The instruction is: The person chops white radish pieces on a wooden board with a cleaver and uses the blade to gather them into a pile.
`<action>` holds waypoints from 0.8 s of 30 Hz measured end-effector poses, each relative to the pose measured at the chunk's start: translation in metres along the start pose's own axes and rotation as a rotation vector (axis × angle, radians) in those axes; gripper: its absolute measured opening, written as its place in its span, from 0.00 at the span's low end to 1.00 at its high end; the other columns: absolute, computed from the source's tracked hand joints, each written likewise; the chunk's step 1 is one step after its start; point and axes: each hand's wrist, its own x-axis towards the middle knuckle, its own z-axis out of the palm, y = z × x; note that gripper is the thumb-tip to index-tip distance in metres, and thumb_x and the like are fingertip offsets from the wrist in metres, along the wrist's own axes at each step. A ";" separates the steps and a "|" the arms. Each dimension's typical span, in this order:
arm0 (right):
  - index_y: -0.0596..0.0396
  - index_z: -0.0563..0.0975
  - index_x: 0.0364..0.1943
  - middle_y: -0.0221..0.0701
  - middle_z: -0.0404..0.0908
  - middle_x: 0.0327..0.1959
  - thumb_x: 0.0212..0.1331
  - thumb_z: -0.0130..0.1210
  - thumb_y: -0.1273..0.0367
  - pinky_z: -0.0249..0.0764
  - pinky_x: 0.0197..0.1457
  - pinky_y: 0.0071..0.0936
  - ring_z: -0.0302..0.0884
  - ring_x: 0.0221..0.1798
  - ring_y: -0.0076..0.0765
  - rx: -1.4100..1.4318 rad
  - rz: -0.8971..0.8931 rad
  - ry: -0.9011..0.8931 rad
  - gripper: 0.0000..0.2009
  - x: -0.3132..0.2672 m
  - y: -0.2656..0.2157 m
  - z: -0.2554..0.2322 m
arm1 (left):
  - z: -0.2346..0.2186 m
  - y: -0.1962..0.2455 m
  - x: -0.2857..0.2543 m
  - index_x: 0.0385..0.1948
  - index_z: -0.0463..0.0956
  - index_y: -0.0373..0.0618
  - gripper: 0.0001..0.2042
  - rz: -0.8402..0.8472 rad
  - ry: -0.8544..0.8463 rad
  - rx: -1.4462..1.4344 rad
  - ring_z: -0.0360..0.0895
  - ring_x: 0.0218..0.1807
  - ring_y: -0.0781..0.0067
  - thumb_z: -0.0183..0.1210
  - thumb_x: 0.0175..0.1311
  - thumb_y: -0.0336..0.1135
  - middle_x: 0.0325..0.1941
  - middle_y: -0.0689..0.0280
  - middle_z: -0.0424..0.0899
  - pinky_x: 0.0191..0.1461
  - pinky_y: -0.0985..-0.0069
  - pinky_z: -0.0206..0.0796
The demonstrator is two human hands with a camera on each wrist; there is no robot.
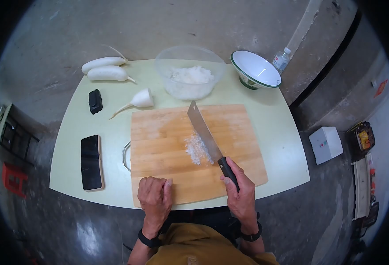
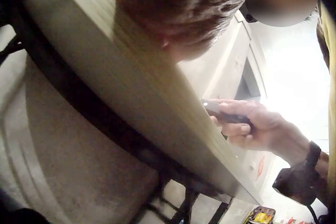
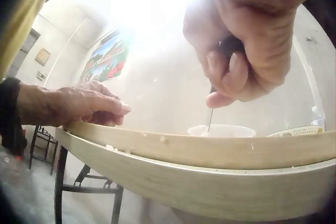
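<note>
A cleaver (image 1: 204, 131) is gripped by its black handle in my right hand (image 1: 242, 189), its blade slanting away to the upper left over the cutting board (image 1: 159, 165). Finely chopped white bits (image 1: 195, 149) lie in a small heap along the left side of the blade. My left hand (image 1: 154, 194) rests on the near left part of the board, fingers curled under and nothing visible in them. In the right wrist view, the fingers of the right hand (image 3: 247, 50) wrap the dark handle, and the left hand (image 3: 79, 106) sits at the board's edge.
Behind the board stands a clear bowl (image 1: 162, 73) of shredded white food, with an enamel bowl (image 1: 256, 68) and a plastic bottle (image 1: 282, 60) to its right. At left lie two white radishes (image 1: 108, 73), a cut radish (image 1: 142, 99), a black object (image 1: 95, 101) and a phone (image 1: 91, 162).
</note>
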 end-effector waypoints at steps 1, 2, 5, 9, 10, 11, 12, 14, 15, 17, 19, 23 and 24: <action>0.64 0.71 0.63 0.48 0.81 0.51 0.64 0.53 0.80 0.75 0.55 0.32 0.82 0.51 0.46 0.002 0.000 0.000 0.22 0.001 -0.001 0.000 | 0.000 0.000 0.000 0.25 0.75 0.39 0.06 -0.001 0.000 -0.015 0.69 0.29 0.56 0.65 0.56 0.24 0.24 0.60 0.72 0.34 0.63 0.62; 0.63 0.70 0.63 0.48 0.81 0.52 0.64 0.53 0.80 0.75 0.56 0.32 0.82 0.51 0.46 0.016 -0.004 -0.012 0.22 0.004 -0.002 0.000 | 0.000 0.000 0.000 0.25 0.75 0.39 0.06 0.000 0.000 -0.015 0.69 0.29 0.56 0.65 0.56 0.24 0.24 0.60 0.72 0.34 0.63 0.62; 0.63 0.70 0.63 0.49 0.80 0.53 0.63 0.53 0.80 0.75 0.56 0.32 0.81 0.52 0.46 0.025 -0.021 -0.021 0.22 0.010 -0.004 0.003 | -0.001 0.001 0.001 0.25 0.75 0.40 0.06 0.009 -0.018 0.016 0.69 0.29 0.56 0.65 0.56 0.25 0.24 0.60 0.73 0.34 0.63 0.62; 0.63 0.70 0.63 0.49 0.80 0.53 0.63 0.54 0.79 0.75 0.57 0.33 0.81 0.53 0.48 -0.038 -0.076 -0.038 0.22 0.020 -0.001 0.009 | -0.001 0.000 0.000 0.25 0.75 0.40 0.06 0.005 -0.007 0.000 0.70 0.30 0.56 0.65 0.56 0.25 0.24 0.60 0.73 0.34 0.63 0.62; 0.63 0.70 0.63 0.49 0.80 0.53 0.63 0.54 0.79 0.75 0.57 0.33 0.81 0.53 0.48 -0.038 -0.077 -0.039 0.22 0.021 -0.002 0.008 | 0.000 0.000 0.000 0.25 0.75 0.40 0.06 0.001 -0.008 -0.010 0.70 0.30 0.56 0.65 0.56 0.25 0.24 0.60 0.73 0.34 0.63 0.62; 0.63 0.70 0.63 0.50 0.80 0.53 0.63 0.54 0.79 0.75 0.57 0.33 0.81 0.53 0.49 -0.036 -0.039 -0.049 0.22 0.020 -0.002 0.006 | 0.000 -0.001 0.000 0.25 0.75 0.40 0.06 0.000 -0.007 -0.010 0.70 0.30 0.56 0.65 0.56 0.25 0.24 0.60 0.73 0.34 0.63 0.62; 0.62 0.71 0.63 0.50 0.80 0.52 0.63 0.54 0.79 0.75 0.57 0.34 0.81 0.53 0.50 -0.033 0.000 -0.060 0.22 0.020 -0.003 0.003 | -0.001 -0.002 -0.001 0.25 0.75 0.40 0.06 0.004 -0.009 -0.009 0.70 0.30 0.56 0.65 0.56 0.25 0.24 0.60 0.73 0.34 0.63 0.62; 0.62 0.71 0.63 0.50 0.80 0.52 0.63 0.54 0.79 0.75 0.56 0.33 0.82 0.52 0.49 -0.043 -0.010 -0.046 0.23 0.016 -0.006 -0.002 | -0.001 -0.002 -0.001 0.25 0.75 0.40 0.06 0.006 -0.010 -0.010 0.69 0.30 0.56 0.65 0.56 0.25 0.24 0.60 0.72 0.34 0.63 0.62; 0.61 0.71 0.63 0.49 0.81 0.51 0.62 0.54 0.79 0.75 0.56 0.33 0.82 0.51 0.48 -0.053 -0.020 -0.028 0.23 0.014 -0.008 -0.004 | -0.001 -0.001 0.000 0.25 0.75 0.40 0.06 0.008 -0.013 -0.005 0.69 0.30 0.56 0.65 0.55 0.25 0.24 0.60 0.72 0.34 0.63 0.62; 0.59 0.72 0.63 0.48 0.81 0.49 0.61 0.55 0.79 0.76 0.53 0.34 0.83 0.48 0.47 -0.065 -0.040 -0.036 0.23 0.017 -0.017 -0.011 | -0.001 0.000 0.000 0.25 0.75 0.40 0.06 0.007 -0.022 -0.005 0.69 0.30 0.56 0.65 0.55 0.25 0.24 0.60 0.72 0.34 0.63 0.62; 0.58 0.73 0.63 0.47 0.82 0.47 0.60 0.55 0.80 0.77 0.51 0.34 0.83 0.45 0.47 -0.072 -0.065 -0.041 0.24 0.022 -0.021 -0.016 | 0.000 -0.001 0.000 0.25 0.75 0.41 0.06 0.024 0.000 -0.007 0.69 0.30 0.56 0.65 0.55 0.25 0.24 0.60 0.72 0.34 0.63 0.62; 0.53 0.75 0.62 0.39 0.81 0.37 0.56 0.58 0.79 0.77 0.37 0.34 0.81 0.36 0.42 -0.409 -0.242 -0.090 0.25 0.036 -0.026 -0.018 | 0.000 -0.002 0.000 0.25 0.75 0.41 0.07 0.014 0.004 -0.016 0.69 0.30 0.56 0.65 0.55 0.25 0.24 0.60 0.72 0.34 0.63 0.62; 0.51 0.76 0.61 0.36 0.79 0.34 0.55 0.58 0.78 0.76 0.33 0.34 0.80 0.33 0.40 -0.502 -0.297 -0.095 0.26 0.039 -0.028 -0.018 | 0.000 -0.001 0.000 0.25 0.75 0.41 0.07 0.013 0.008 -0.018 0.69 0.29 0.56 0.65 0.55 0.25 0.24 0.60 0.72 0.34 0.63 0.62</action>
